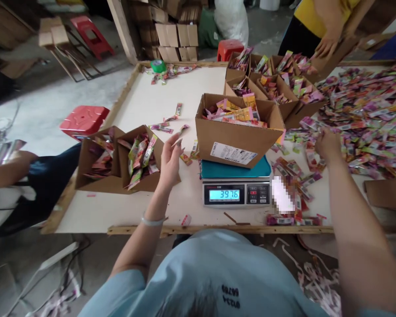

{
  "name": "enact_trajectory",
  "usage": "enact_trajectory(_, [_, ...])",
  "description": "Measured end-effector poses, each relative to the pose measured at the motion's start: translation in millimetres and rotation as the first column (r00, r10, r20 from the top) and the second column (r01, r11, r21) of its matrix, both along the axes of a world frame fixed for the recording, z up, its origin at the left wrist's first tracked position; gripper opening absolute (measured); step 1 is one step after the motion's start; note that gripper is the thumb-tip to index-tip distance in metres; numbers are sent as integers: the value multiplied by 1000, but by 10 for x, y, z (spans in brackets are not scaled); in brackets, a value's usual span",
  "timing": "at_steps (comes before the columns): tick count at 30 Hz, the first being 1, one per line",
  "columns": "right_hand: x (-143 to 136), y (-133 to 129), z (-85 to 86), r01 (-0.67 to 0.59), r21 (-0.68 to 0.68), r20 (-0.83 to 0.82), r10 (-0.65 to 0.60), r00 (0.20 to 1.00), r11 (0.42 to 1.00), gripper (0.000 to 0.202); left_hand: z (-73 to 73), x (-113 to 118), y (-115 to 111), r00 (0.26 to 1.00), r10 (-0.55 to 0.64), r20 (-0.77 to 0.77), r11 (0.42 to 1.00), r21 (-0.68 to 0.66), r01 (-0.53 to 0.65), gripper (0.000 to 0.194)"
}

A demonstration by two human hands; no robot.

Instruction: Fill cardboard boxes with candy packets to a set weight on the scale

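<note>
My left hand (170, 160) is raised between the cartons at the left and the scale, its fingers pinched on a small packet (184, 128). At the edge of the packet pile (366, 119) is my right hand (328, 143), fingers curled down over packets; what it grips, if anything, is hidden. A cardboard box (227, 141) of yellow and pink packets rests slightly tilted on the scale's teal plate (262, 169). The scale display (224, 195) reads 397.6.
Two open cartons (100, 182) of packets stand at the left. Several filled cartons (284, 108) are behind the box. A green tape roll (158, 66) lies far left. A person's hand (328, 44) hangs over the far cartons; another person's arm (11, 169) is at left.
</note>
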State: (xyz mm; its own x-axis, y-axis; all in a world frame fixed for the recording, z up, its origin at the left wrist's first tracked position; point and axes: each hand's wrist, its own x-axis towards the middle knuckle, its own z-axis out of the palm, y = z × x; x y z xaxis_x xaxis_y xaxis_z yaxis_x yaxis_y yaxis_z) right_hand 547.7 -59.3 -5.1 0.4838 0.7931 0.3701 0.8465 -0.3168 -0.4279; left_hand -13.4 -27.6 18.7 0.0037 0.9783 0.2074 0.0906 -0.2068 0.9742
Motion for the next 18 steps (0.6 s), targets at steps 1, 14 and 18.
enact_trajectory(1, [0, 51, 95, 36, 3, -4, -36, 999, 999, 20, -149, 0, 11, 1000, 7, -4, 1000, -21, -7, 53])
enact_trajectory(14, [-2187, 515, 2304, -610, 64, -32, 613, 790, 790, 50, -1241, -247, 76, 966, 188, -177, 946, -230, -227, 95])
enact_trajectory(18, [-2622, 526, 2565, -606, -222, 83, 634, 768, 764, 42, -1271, -331, 26, 972, 183, -145, 951, -224, -213, 100])
